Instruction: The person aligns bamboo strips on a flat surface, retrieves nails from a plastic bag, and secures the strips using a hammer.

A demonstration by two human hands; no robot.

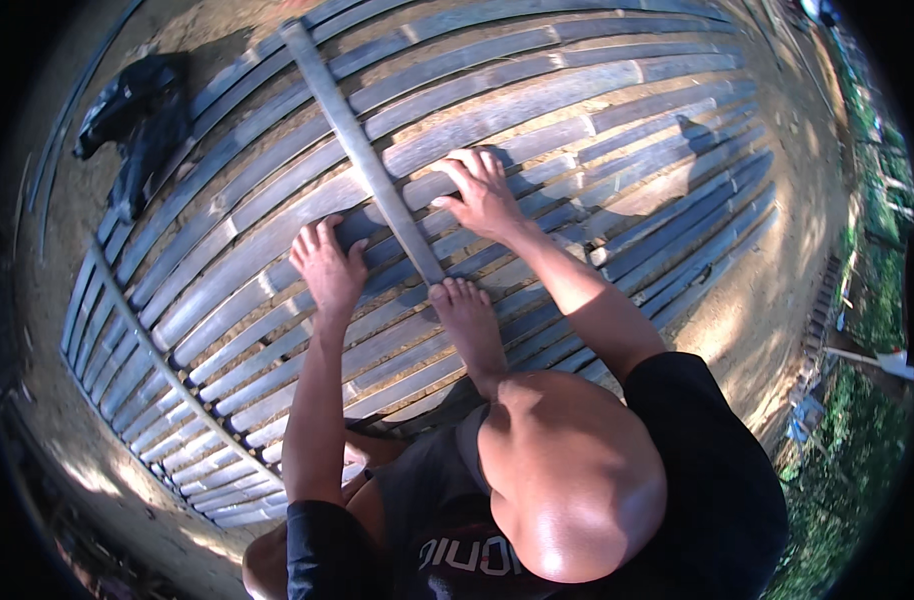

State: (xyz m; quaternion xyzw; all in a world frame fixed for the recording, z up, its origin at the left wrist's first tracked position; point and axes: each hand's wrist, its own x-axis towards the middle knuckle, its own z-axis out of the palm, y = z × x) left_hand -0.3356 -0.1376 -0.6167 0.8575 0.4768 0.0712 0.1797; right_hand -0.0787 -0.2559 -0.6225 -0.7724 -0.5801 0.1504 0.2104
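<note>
My left hand [329, 268] lies over a bamboo slat left of the crosspiece, thumb and fingers spread apart. On the crosspiece's other side, my right hand [484, 197] rests across the slats, its fingers bent a little and its thumb apart. Neither hand shows anything lifted off the slats. Between them a flat bamboo crosspiece [362, 150] runs over the long split-bamboo slats [507, 115]. My bare foot [467, 315] stands at the crosspiece's near end, toes against it. The undersides of my fingers are hidden.
A second crosspiece [157, 350] crosses the slats at the left. A dark cloth [142, 125] lies by the far left edge of the panel. Bare earth [717, 330] surrounds the slats, and green plants [847, 470] grow at the right. My bent knee [577, 480] fills the near middle.
</note>
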